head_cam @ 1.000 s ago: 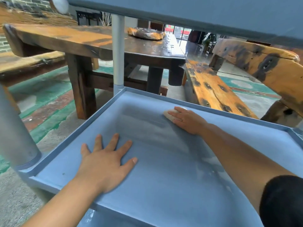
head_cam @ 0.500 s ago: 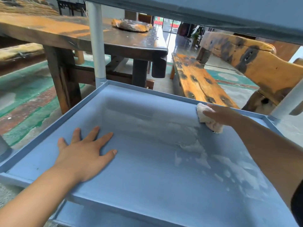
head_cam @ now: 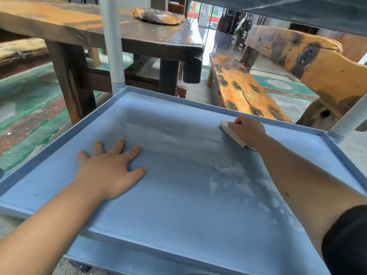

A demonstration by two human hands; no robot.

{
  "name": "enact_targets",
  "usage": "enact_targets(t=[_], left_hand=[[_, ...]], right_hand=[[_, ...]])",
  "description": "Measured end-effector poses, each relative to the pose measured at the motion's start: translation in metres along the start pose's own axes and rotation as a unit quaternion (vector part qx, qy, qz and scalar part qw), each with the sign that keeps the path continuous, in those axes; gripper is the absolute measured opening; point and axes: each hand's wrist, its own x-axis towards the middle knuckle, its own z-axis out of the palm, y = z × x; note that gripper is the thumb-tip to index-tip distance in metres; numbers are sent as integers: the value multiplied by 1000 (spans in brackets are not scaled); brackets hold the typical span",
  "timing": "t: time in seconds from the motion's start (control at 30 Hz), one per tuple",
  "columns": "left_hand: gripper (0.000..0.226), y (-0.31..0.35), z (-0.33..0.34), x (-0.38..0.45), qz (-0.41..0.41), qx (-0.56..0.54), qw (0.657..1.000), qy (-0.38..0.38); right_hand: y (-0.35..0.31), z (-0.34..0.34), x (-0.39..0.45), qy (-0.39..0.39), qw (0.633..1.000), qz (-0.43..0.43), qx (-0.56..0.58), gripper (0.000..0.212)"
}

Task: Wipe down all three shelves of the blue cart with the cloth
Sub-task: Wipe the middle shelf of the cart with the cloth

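The blue cart's middle shelf (head_cam: 178, 215) fills most of my view, a wide shallow tray of matte painted metal with a low raised rim all round and round pale posts (head_cam: 114, 46) rising at its far corners. Its flat bed is dull and streaky, with chalky white patches (head_cam: 234, 175) scattered across the right half. The underside of the upper shelf (head_cam: 297, 10) cuts across the top right, and a strip of the lower shelf (head_cam: 139, 261) shows beneath the near rim. Beyond the cart stand a heavy dark wooden table (head_cam: 139, 34) and an orange plank bench (head_cam: 244, 86) with black knots, on a worn green and red painted floor (head_cam: 29, 116). My left hand (head_cam: 111, 169) lies flat on the shelf bed, palm down, fingers spread, its grip fully open and holding nothing. My right hand (head_cam: 246, 130) is curled over the cloth (head_cam: 232, 133), a small off-white folded pad, its grip closed on it and pressing it to the shelf bed right against the far rim, towards the right corner.
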Motion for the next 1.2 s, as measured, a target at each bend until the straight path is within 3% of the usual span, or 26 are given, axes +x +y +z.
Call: enact_targets(t=[0.2,0.33,0.4,0.47,0.57,0.73,0.87,0.93,1.0,1.1,1.2], left_hand=[[82,0,-1,1,2,7,1000,-3],[82,0,-2,1,6,6,1000,-3],[82,-1,-3,1,7,6,1000,-8],[82,0,-4,2,8,9,1000,-7],[80,1,-5,0,9,12,1000,-8],[74,1,-6,0,9,17,1000,-11],[71,-1,-5,1,9,14,1000,-14],[69,0,-4,1,8,14,1000,-14],[68,0,-3,1,11,9,1000,-15],[68,-2,-3,5,14,5,1000,-16],[72,-5,1,10,16,0,1000,-15]], right_hand=[[-26,0,-35,-101,978,-104,150,9],[-43,-15,-73,-247,928,-146,236,49],[-51,-21,-96,-269,925,-183,197,47],[-57,-33,-122,-239,938,-230,98,33],[-57,-51,-167,-250,925,-282,41,25],[-37,-68,-233,-261,926,-232,141,17],[-22,-74,-256,-228,939,-233,105,16],[-16,-72,-267,-132,961,-239,36,19],[-14,-64,-278,-29,982,-184,-38,40],[-26,-50,-285,-88,994,-1,-69,78],[-28,-39,-287,-118,989,-17,-92,66]])
